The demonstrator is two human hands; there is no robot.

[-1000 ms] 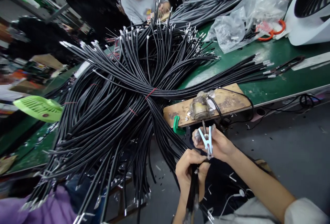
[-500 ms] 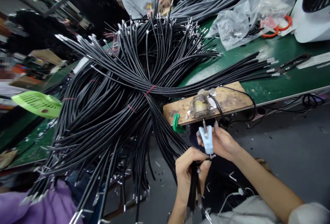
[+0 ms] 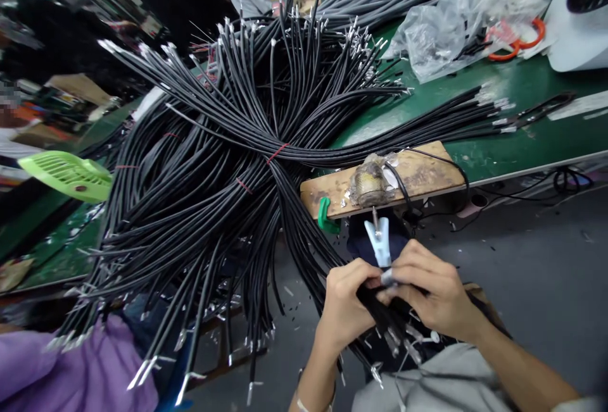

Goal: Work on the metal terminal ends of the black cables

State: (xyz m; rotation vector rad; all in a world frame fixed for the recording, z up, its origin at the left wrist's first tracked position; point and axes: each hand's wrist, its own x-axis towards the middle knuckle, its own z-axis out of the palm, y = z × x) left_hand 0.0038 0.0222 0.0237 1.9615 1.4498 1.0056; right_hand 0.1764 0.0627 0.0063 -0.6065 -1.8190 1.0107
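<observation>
My left hand (image 3: 349,298) is closed round several black cables (image 3: 327,257) that hang from the large bundle. My right hand (image 3: 432,288) meets it, its fingers pinching the silvery stripped end (image 3: 388,277) of one cable just in front of the left fingertips. Directly above the hands, a light-blue clothespin-like clip (image 3: 381,249) sits on the metal shaft of a small tape-wrapped motor (image 3: 370,185). The motor is fixed on a wooden board (image 3: 427,174). Loose cable ends stick out below my hands; the exact fingertip contact is partly hidden.
A big heap of black cables (image 3: 204,184) with silvery ends covers the green table (image 3: 517,146). A green clamp (image 3: 326,214) holds the board's edge. Orange-handled scissors (image 3: 517,42), a plastic bag (image 3: 437,32), pliers (image 3: 546,110) and a green fan (image 3: 66,174) lie about. Another person sits across.
My right hand has left the blue clip and moved down to the cable end, which it now pinches. My left hand still grips the cables. The view has shifted slightly.
</observation>
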